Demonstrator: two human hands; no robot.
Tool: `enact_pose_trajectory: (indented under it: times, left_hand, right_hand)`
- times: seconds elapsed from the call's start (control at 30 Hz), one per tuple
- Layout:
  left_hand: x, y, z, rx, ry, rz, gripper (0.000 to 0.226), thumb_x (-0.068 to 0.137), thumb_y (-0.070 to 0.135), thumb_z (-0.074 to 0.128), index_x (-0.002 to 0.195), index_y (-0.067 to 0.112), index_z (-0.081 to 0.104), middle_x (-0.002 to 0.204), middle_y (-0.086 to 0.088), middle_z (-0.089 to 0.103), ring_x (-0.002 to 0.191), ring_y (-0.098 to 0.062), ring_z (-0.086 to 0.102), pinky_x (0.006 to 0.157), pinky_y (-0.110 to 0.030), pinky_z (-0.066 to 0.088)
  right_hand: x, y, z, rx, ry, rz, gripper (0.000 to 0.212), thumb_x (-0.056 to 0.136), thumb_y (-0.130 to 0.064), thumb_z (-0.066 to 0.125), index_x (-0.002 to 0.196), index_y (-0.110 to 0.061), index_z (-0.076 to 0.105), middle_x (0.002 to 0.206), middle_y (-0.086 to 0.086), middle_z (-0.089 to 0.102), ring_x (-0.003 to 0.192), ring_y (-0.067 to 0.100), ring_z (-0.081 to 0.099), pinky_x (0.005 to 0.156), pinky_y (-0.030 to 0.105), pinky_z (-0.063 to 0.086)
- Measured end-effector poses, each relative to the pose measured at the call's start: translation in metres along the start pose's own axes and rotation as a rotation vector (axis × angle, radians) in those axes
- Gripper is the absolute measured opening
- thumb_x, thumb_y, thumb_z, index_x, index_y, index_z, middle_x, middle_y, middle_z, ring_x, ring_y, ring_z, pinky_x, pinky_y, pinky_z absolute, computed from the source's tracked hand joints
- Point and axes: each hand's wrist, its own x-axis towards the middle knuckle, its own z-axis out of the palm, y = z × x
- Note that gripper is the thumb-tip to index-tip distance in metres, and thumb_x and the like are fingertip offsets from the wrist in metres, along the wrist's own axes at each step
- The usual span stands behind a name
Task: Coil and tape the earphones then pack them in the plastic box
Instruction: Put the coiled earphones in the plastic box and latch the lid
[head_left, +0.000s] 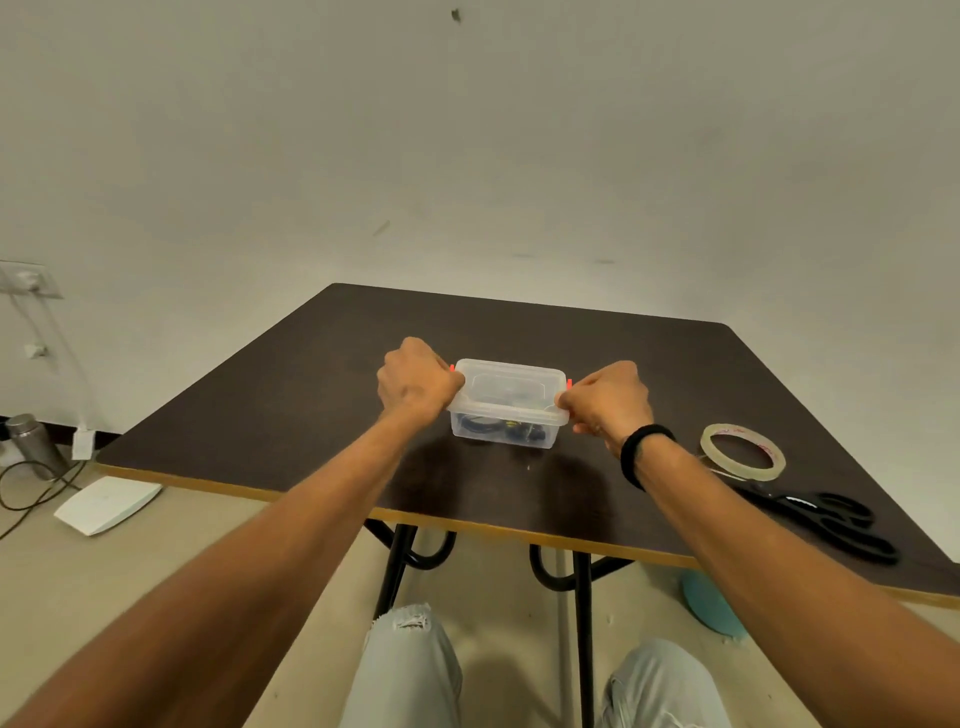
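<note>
A view from above and behind two bare forearms that reach up from the bottom corners of the frame to a dark brown table (291, 415) with a pale wooden edge. At the centre of the frame a small clear plastic box (506, 410) stands on the tabletop with its clear lid (511, 387) on top. Dark coiled earphones (501, 430) show through the box's near wall, lying on its floor. The left hand (418, 382) is at the box's left end and the right hand (608, 400) at its right end; both have their fingers curled, the thumbs pressing on the lid's rim at each end. A sliver of red latch (569, 384) peeks out beside each hand. A black band (641, 452) circles the right wrist. At the right of the frame, on the table, a roll of clear tape (743, 451) lies flat, and just below it black-handled scissors (826, 517) lie closed near the table's edge. At the lower left, on the floor, sit a flat white device (106, 504), a metal bottle (34, 444) and dark cables (31, 491). Light torn jeans (402, 670) fill the bottom centre, between black table legs (395, 566).
</note>
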Motion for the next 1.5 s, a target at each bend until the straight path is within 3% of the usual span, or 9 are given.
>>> enact_pose_trajectory:
  times: [0.17, 0.3, 0.47, 0.6, 0.77, 1.0, 1.13, 1.3, 1.5]
  left_hand:
    - [-0.008, -0.005, 0.008, -0.004, 0.047, 0.093, 0.017, 0.094, 0.024, 0.076, 0.096, 0.008, 0.08, 0.089, -0.008, 0.075, 0.075, -0.022, 0.072, 0.069, -0.036, 0.065]
    - [-0.007, 0.006, 0.005, -0.073, 0.02, 0.074, 0.016, 0.096, 0.021, 0.072, 0.087, 0.009, 0.079, 0.082, -0.005, 0.073, 0.064, -0.013, 0.065, 0.049, -0.017, 0.046]
    - [0.019, 0.046, -0.008, -0.16, 0.009, 0.09, 0.018, 0.098, 0.021, 0.068, 0.092, 0.009, 0.081, 0.091, -0.007, 0.077, 0.08, -0.021, 0.072, 0.06, -0.023, 0.052]
    - [0.061, 0.074, -0.006, -0.164, -0.024, 0.08, 0.017, 0.097, 0.024, 0.067, 0.093, 0.015, 0.081, 0.093, -0.005, 0.077, 0.084, -0.024, 0.071, 0.075, -0.034, 0.058]
    - [0.131, 0.1, 0.022, -0.195, -0.077, 0.063, 0.02, 0.097, 0.021, 0.066, 0.087, 0.009, 0.079, 0.094, -0.01, 0.078, 0.089, -0.032, 0.075, 0.079, -0.038, 0.063]
    - [0.213, 0.113, 0.091, -0.165, -0.121, 0.055, 0.024, 0.1, 0.02, 0.064, 0.111, 0.003, 0.077, 0.115, -0.017, 0.075, 0.104, -0.035, 0.072, 0.091, -0.039, 0.06]
    - [0.239, 0.107, 0.127, -0.146, -0.158, 0.057, 0.025, 0.1, 0.017, 0.062, 0.104, -0.002, 0.076, 0.111, -0.02, 0.076, 0.102, -0.036, 0.072, 0.084, -0.038, 0.058]
    - [0.262, 0.101, 0.151, -0.11, -0.176, 0.07, 0.026, 0.102, 0.019, 0.06, 0.111, 0.001, 0.076, 0.116, -0.018, 0.075, 0.107, -0.035, 0.071, 0.09, -0.04, 0.059]
    - [0.276, 0.094, 0.166, -0.114, -0.179, 0.078, 0.029, 0.103, 0.024, 0.061, 0.117, 0.003, 0.076, 0.12, -0.016, 0.075, 0.109, -0.033, 0.07, 0.095, -0.041, 0.059]
  right_hand:
    - [0.001, -0.001, 0.006, -0.151, 0.025, -0.088, 0.011, 0.082, -0.013, 0.071, 0.091, -0.008, 0.073, 0.09, 0.013, 0.075, 0.082, 0.033, 0.075, 0.079, 0.049, 0.065]
    - [0.001, -0.003, 0.0, -0.149, -0.001, -0.083, 0.013, 0.083, -0.011, 0.067, 0.092, -0.005, 0.072, 0.09, 0.016, 0.074, 0.081, 0.034, 0.075, 0.078, 0.049, 0.066]
    - [0.024, -0.03, -0.024, -0.07, 0.023, -0.092, 0.013, 0.084, -0.009, 0.063, 0.088, -0.001, 0.073, 0.085, 0.014, 0.074, 0.077, 0.033, 0.075, 0.077, 0.049, 0.066]
    - [0.062, -0.053, -0.038, -0.034, 0.055, -0.137, 0.023, 0.09, -0.011, 0.065, 0.067, -0.009, 0.068, 0.063, 0.013, 0.07, 0.05, 0.022, 0.064, 0.064, 0.04, 0.064]
    - [0.14, -0.073, -0.035, 0.02, 0.079, -0.146, 0.025, 0.096, -0.014, 0.067, 0.094, 0.01, 0.075, 0.093, 0.024, 0.078, 0.055, 0.023, 0.067, 0.067, 0.04, 0.065]
    - [0.243, -0.067, 0.004, 0.058, 0.072, -0.089, 0.025, 0.1, -0.016, 0.065, 0.099, 0.007, 0.075, 0.093, 0.019, 0.077, 0.064, 0.027, 0.073, 0.075, 0.042, 0.067]
    - [0.282, -0.051, 0.025, 0.087, 0.038, -0.02, 0.02, 0.1, -0.016, 0.066, 0.1, 0.002, 0.072, 0.096, 0.015, 0.073, 0.072, 0.027, 0.071, 0.082, 0.047, 0.066]
    - [0.31, -0.039, 0.046, 0.065, 0.035, -0.003, 0.019, 0.1, -0.013, 0.065, 0.103, 0.004, 0.072, 0.091, 0.014, 0.072, 0.067, 0.024, 0.068, 0.082, 0.047, 0.066]
    - [0.325, -0.037, 0.056, 0.028, 0.012, -0.011, 0.022, 0.101, -0.011, 0.062, 0.113, 0.005, 0.072, 0.106, 0.018, 0.072, 0.066, 0.022, 0.065, 0.082, 0.046, 0.066]
